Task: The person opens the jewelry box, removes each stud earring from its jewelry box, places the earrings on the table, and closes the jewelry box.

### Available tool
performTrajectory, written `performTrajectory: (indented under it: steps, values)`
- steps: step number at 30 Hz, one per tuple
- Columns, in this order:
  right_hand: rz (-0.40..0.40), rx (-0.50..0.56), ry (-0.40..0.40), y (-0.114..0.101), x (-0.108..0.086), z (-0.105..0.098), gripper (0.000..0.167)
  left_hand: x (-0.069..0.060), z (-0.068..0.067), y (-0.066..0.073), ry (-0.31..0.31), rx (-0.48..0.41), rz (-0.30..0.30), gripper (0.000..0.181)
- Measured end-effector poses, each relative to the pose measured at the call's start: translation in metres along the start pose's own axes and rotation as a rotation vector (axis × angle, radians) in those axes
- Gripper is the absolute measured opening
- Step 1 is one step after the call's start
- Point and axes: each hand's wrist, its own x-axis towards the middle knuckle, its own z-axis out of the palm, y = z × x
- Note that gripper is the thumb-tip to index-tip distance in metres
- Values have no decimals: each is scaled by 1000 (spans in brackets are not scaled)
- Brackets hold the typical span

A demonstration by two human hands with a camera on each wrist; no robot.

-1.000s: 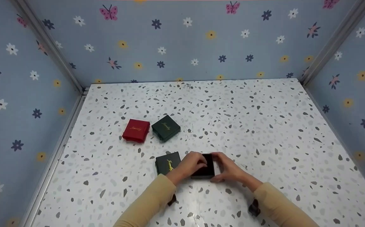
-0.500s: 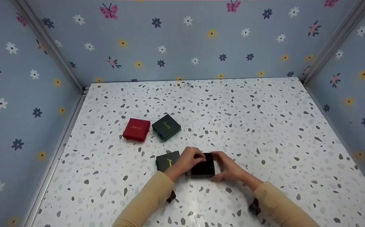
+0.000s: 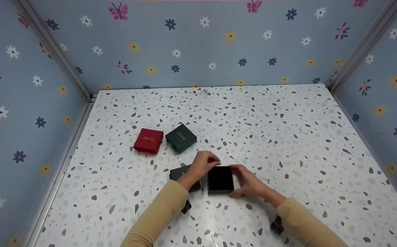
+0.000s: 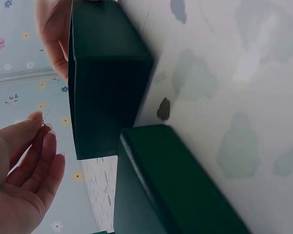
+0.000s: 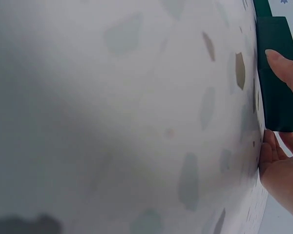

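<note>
In the head view, an open dark box (image 3: pixel 220 180) with a black inside sits near the table's front. My right hand (image 3: pixel 249 182) grips its right side, fingers at the far corner and thumb at the near one; the right wrist view shows this hand (image 5: pixel 283 178) on the green box wall (image 5: pixel 278 100). My left hand (image 3: pixel 202 164) is over the box's far left corner. In the left wrist view, its thumb and fingertips (image 4: pixel 35 116) pinch a thin, wire-like strand (image 4: pixel 47 115). Beneath my left wrist, a gold-lettered dark green piece (image 3: pixel 176 174) is partly hidden.
A red box (image 3: pixel 148 141) and a dark green box (image 3: pixel 181 138), both with gold lettering, lie farther back on the left of the speckled table (image 3: pixel 287 137). Faint thin lines show right of the green box. Flower-patterned walls (image 3: pixel 198 44) stand behind and at both sides.
My left hand has moved up and left, from over the open box's inside to its far left corner. My right hand has stayed on the box's right side.
</note>
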Motion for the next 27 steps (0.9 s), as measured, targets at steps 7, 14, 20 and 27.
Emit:
performTrajectory:
  steps: [7,14,20,27]
  values:
    - [41,2,-7,17,0,0,91,7,-6,-7,49,17,-29,6]
    - [19,-1,-3,17,0,1,91,15,-10,-15,83,23,-99,6]
    - [24,-5,-1,2,0,1,89,19,-10,-22,101,8,-137,7]
    - [26,25,1,-17,-1,-2,85,25,-10,-29,147,46,-190,6]
